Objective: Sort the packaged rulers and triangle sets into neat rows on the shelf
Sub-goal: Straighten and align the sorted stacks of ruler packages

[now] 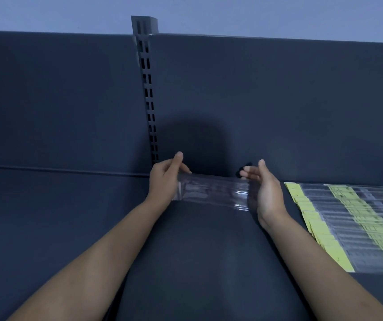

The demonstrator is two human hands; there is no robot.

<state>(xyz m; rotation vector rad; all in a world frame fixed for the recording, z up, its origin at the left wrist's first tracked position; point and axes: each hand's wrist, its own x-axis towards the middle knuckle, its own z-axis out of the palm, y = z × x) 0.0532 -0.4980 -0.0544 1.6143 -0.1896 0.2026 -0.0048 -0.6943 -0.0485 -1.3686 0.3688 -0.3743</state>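
A stack of clear packaged rulers (211,190) hangs crosswise just above the dark shelf (70,205), near its back wall. My left hand (165,179) grips the stack's left end, thumb up and fingers behind it. My right hand (266,188) is at the right end with its palm turned toward the stack and fingers nearly straight, touching the end. To the right lies a row of overlapping packaged rulers with yellow-green cards (353,225), running from the back wall to the front.
A slotted upright post (147,93) divides the dark back panel just left of my hands. A small black object (244,169) sits at the back wall behind my right fingers. Bare shelf surface stretches to the left and in front.
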